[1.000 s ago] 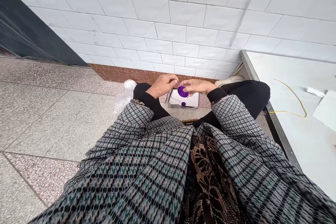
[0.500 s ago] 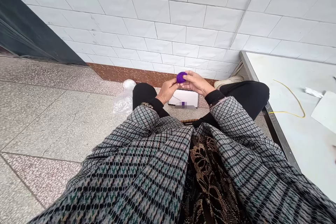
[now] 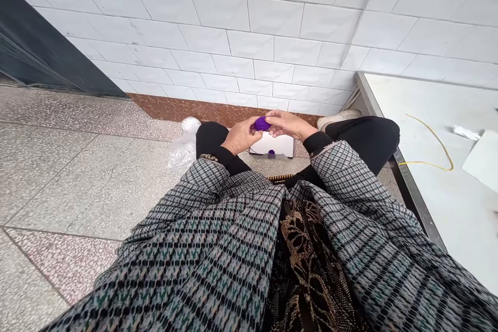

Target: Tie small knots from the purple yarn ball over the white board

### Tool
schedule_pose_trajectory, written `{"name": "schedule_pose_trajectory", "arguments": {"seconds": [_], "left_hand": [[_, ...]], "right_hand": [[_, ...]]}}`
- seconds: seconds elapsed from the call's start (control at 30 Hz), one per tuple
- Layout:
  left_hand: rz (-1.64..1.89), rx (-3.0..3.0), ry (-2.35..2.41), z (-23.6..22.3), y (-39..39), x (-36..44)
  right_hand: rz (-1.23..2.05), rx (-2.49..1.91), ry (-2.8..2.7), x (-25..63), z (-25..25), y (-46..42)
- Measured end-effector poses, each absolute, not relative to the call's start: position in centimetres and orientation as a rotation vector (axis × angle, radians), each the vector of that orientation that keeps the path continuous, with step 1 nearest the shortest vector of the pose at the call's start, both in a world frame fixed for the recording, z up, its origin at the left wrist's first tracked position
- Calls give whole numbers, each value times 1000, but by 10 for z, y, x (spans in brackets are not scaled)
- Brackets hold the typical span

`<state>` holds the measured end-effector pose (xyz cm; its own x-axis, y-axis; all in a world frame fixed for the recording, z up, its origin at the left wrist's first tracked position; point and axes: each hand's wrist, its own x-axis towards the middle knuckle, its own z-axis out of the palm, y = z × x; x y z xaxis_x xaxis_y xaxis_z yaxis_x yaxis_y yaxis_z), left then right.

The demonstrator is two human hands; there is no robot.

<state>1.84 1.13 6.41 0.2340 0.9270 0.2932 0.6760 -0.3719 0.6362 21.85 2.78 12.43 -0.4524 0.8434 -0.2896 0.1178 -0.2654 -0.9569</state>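
Note:
A small ball of purple yarn is held up between my two hands, above the floor near the wall. My left hand grips its left side, thumb and fingers closed on it. From the right, my right hand pinches the ball with thumb and fingertips. Below the hands lies a white, dark-edged box or case with a purple spot on its near edge; the hands cover part of it.
On the left, a clear plastic bag with something white at its top lies on the floor by my knee. At right stands a white-topped table bearing a yellow wire, crumpled white tissue and a paper sheet. A tiled wall rises ahead.
The yarn ball has moved slightly left and down and now looks more elongated. My left hand has shifted left and wrapped further onto it; my right hand still pinches it.

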Motion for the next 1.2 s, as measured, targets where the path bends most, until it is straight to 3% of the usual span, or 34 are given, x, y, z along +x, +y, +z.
{"name": "schedule_pose_trajectory", "arguments": {"seconds": [0.47, 0.77, 0.9, 1.03, 1.13, 1.2], "left_hand": [[744, 2357, 1475, 69, 5, 17], [1119, 1869, 1265, 34, 10, 17], [829, 2010, 1329, 28, 5, 27], [509, 2297, 1228, 49, 3, 31], [563, 2335, 1223, 71, 4, 24], [663, 2267, 1210, 83, 6, 14]], "right_hand": [[1643, -1270, -1602, 217, 116, 30], [1895, -1100, -1206, 216, 128, 30], [1787, -1149, -1117, 214, 124, 35], [1468, -1396, -1392, 214, 112, 41], [1248, -1523, -1751, 217, 108, 41], [1324, -1476, -1984, 220, 110, 38]]}}
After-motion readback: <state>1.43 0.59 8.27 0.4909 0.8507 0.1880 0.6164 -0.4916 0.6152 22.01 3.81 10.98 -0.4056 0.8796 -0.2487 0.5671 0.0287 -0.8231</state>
